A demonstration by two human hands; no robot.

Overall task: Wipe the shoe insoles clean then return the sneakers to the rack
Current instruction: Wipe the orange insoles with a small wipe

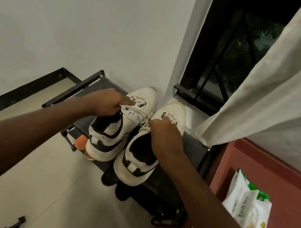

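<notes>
Two white sneakers with black trim sit side by side on the top shelf of a black shoe rack, toes toward the wall. My left hand grips the tongue and laces of the left sneaker. My right hand is closed on the tongue of the right sneaker, fingers inside its opening. The insoles are hidden in the dark interiors.
An orange shoe and dark shoes sit on lower rack levels. A white-and-green wipes pack lies on a red surface at the right. A window and cream curtain stand behind; pale tiled floor lies to the left.
</notes>
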